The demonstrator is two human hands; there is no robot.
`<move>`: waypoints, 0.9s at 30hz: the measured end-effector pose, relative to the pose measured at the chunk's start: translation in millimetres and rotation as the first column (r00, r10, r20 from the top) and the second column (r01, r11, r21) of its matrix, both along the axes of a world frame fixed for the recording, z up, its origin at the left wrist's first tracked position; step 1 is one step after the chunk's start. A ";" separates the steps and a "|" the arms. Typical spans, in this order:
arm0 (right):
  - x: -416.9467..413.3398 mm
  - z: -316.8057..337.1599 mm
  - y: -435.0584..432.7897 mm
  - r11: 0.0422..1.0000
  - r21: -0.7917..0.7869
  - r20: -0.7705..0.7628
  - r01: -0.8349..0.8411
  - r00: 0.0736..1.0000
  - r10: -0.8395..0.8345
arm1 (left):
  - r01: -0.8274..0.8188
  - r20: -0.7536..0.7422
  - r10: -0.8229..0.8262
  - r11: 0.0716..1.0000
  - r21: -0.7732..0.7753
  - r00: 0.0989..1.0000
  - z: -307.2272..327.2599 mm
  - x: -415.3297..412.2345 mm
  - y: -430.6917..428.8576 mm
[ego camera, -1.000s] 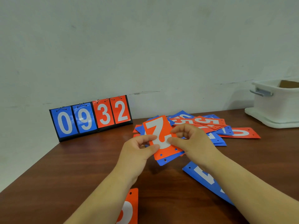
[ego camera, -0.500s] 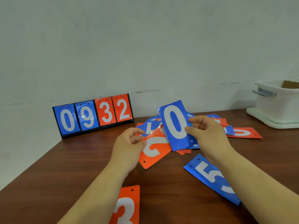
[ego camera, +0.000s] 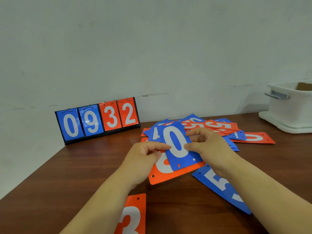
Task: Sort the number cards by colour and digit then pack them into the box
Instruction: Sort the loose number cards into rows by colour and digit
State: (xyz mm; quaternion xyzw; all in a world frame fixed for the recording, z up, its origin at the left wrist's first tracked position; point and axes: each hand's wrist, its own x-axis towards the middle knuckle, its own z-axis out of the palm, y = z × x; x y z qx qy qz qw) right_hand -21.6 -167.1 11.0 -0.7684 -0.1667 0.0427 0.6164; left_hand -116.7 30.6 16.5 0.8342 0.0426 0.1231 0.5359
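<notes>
Holding the blue 0 card (ego camera: 177, 144) over an orange card (ego camera: 168, 176) just above the worktop (ego camera: 84, 174), we pinch the orange one with our left hand (ego camera: 143, 154) and the blue one with our right hand (ego camera: 207, 147), fingers (ego camera: 162, 146) curled onto the card edges. We judge the sorting barely begun: a blue 5 card (ego camera: 217, 184) and an orange 3 card (ego camera: 133, 215) lie singly near us, while a mixed pile (ego camera: 211, 127) of blue and orange cards sprawls just behind our hands. The white box (ego camera: 290, 112) stands well apart at the far right, its inside mostly hidden, so packing looks not yet started.
</notes>
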 end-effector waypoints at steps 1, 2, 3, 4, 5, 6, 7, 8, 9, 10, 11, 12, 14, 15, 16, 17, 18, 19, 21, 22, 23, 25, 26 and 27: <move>-1.1 0.8 0.1 1.000 -0.007 0.017 0.000 1.000 0.000 | -0.003 0.008 0.003 1.000 -0.005 1.000 -0.5 0.2 -0.1; -1.3 0.7 0.5 1.000 0.014 0.038 0.023 0.999 -0.023 | -0.009 0.022 0.009 1.000 -0.027 1.000 -0.7 0.3 -0.7; -1.7 1.3 1.0 0.996 0.065 0.049 0.068 0.996 -0.071 | -0.018 0.036 0.020 0.998 -0.056 0.999 -1.0 0.5 -1.0; -1.2 1.6 1.4 0.984 0.125 0.046 0.127 0.990 -0.134 | -0.026 0.051 0.031 0.996 -0.088 0.998 -0.8 0.7 -1.8; -0.7 2.6 1.3 0.965 0.177 0.039 0.196 0.978 -0.205 | -0.029 0.069 0.038 0.991 -0.127 0.997 -0.4 1.1 -2.7; 0.0 3.3 1.1 0.942 0.216 0.038 0.257 0.962 -0.271 | -0.027 0.085 0.042 0.984 -0.175 0.995 -0.1 1.7 -3.9; 0.0 4.1 1.5 0.921 0.242 0.038 0.306 0.945 -0.324 | -0.014 0.102 0.037 0.974 -0.225 0.994 -0.3 2.8 -4.7; 0.3 3.2 2.1 0.905 0.260 0.039 0.338 0.932 -0.359 | 0.012 0.112 0.018 0.964 -0.267 0.994 -1.5 4.3 -5.7; -0.8 2.9 3.8 0.893 0.272 0.037 0.357 0.924 -0.381 | 0.055 0.110 -0.022 0.953 -0.299 0.994 -2.8 4.9 -7.7; -2.3 2.0 5.6 0.889 0.276 0.038 0.366 0.920 -0.390 | 0.104 0.097 -0.077 0.943 -0.317 0.992 -4.6 5.0 -11.4; -4.5 2.1 8.0 0.888 0.272 0.042 0.371 0.917 -0.396 | 0.149 0.078 -0.131 0.935 -0.321 0.988 -7.3 4.9 -15.1; -5.7 1.0 11.0 0.892 0.260 0.051 0.370 0.917 -0.395 | 0.179 0.069 -0.165 0.931 -0.317 0.984 -10.1 4.9 -19.2; -7.6 -2.0 17.3 0.916 0.215 0.066 0.338 0.931 -0.359 | 0.152 0.081 -0.132 0.935 -0.321 0.988 -13.9 6.7 -24.3; -8.7 -3.4 20.8 0.932 0.198 0.061 0.302 0.946 -0.320 | 0.105 0.099 -0.076 0.934 -0.341 0.992 -14.1 8.0 -24.8; -9.0 -6.0 24.3 0.948 0.189 0.044 0.255 0.962 -0.268 | 0.043 0.112 -0.003 0.932 -0.359 0.994 -14.0 10.0 -23.8; -10.3 -7.4 27.1 0.959 0.192 0.011 0.209 0.977 -0.215 | -0.030 0.123 0.079 0.933 -0.357 0.989 -13.5 11.7 -21.3; -11.1 -7.6 28.0 0.964 0.194 -0.020 0.183 0.983 -0.183 | -0.104 0.131 0.157 0.934 -0.341 0.979 -13.7 13.6 -17.1; -11.4 -5.2 26.7 0.966 0.182 -0.029 0.186 0.983 -0.183 | -0.157 0.131 0.210 0.930 -0.333 0.969 -12.7 14.0 -12.5; -6.4 1.4 17.8 0.965 0.128 -0.001 0.228 0.973 -0.229 | -0.155 0.122 0.210 0.921 -0.356 0.970 -9.8 13.1 -3.9; -4.0 5.3 11.9 0.966 0.126 -0.003 0.224 0.974 -0.226 | -0.100 0.115 0.152 0.925 -0.367 0.982 -8.5 11.6 -0.7; -2.1 8.8 6.3 0.969 0.151 -0.033 0.196 0.981 -0.194 | -0.033 0.103 0.074 0.935 -0.354 0.992 -6.5 9.1 1.1; 1.0 10.7 -2.3 0.966 0.235 -0.115 0.111 0.990 -0.086 | 0.074 0.049 -0.063 0.960 -0.270 0.997 -3.4 4.3 1.1; 1.5 10.1 -4.3 0.964 0.262 -0.129 0.051 0.992 -0.018 | 0.105 0.017 -0.104 0.967 -0.234 0.994 -3.1 2.9 -0.3; 0.1 10.7 -5.2 0.967 0.257 -0.112 -0.003 0.993 0.032 | 0.123 -0.008 -0.127 0.972 -0.201 0.992 -2.8 1.9 -2.5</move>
